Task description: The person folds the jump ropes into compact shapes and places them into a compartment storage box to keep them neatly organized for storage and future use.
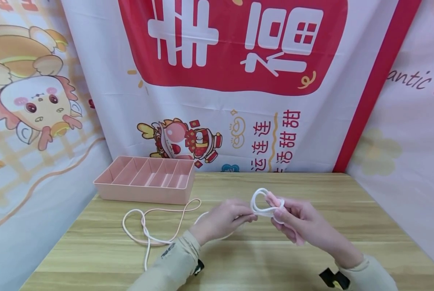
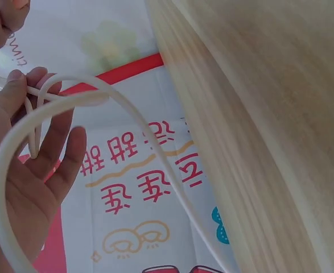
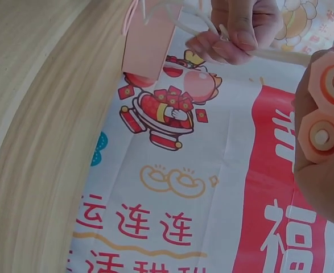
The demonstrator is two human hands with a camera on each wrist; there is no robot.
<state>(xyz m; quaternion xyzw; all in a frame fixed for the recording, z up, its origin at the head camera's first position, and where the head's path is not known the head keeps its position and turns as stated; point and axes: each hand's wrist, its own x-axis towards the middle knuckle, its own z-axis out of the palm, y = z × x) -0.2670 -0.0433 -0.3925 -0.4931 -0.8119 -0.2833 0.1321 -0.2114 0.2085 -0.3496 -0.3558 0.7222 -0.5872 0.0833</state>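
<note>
From above the near side of the wood-grain table (image 1: 282, 262), the head camera looks forward and down, widest and farthest back, to the printed cloth banner (image 1: 235, 101) beyond the table. The wrist cameras sit over the table, close to the left hand (image 1: 225, 218) and the right hand (image 1: 305, 222), rolled sideways yet facing that same banner. All three views share its red lettering (image 1: 262, 127).
</note>
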